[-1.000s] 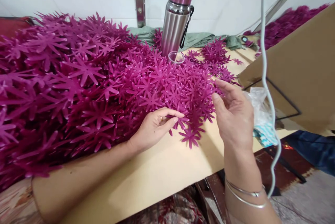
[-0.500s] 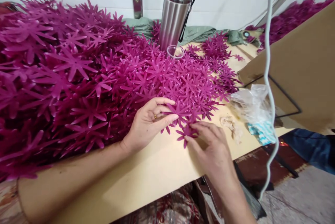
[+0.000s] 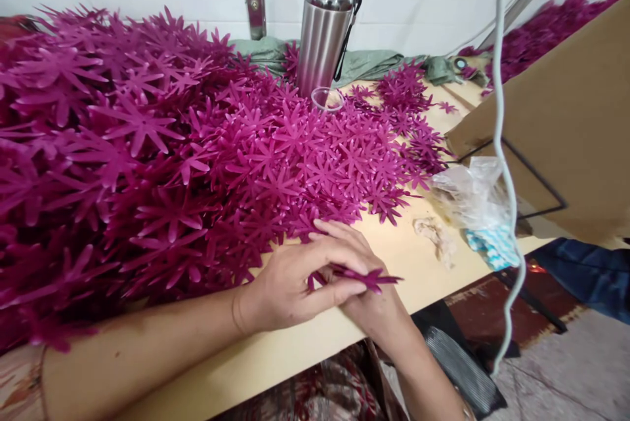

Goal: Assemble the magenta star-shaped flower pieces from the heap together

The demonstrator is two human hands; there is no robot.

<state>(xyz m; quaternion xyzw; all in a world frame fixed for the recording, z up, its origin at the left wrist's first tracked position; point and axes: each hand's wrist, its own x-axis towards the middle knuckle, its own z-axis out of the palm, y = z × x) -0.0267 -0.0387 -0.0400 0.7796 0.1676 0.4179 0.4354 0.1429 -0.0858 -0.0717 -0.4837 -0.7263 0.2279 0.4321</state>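
Observation:
Between the thumb and fingers of my left hand [image 3: 305, 283], I pinch a purple plastic flower piece [image 3: 378, 280] with narrow petals, seen nearly edge-on. My right hand [image 3: 378, 303] lies behind and partly under the left, crossing it. Its fingers stretch to the left, with the tips by the front edge of a big heap of purple flower pieces [image 3: 275, 152]. The right thumb and palm are hidden behind my left hand. The heap covers the left and middle of the pale tabletop [image 3: 236, 368].
A steel bottle with a purple cap [image 3: 327, 34] stands in the heap, beside a clear plastic ring [image 3: 327, 99]. To the right are a clear plastic bag [image 3: 472, 191], a crumpled scrap [image 3: 436, 240], a cardboard box [image 3: 556, 126] and a hanging white cable [image 3: 499, 80].
My left hand has moved down and right with a flower piece pinched in it. My right hand has gone up and left behind it, and its fingers have straightened.

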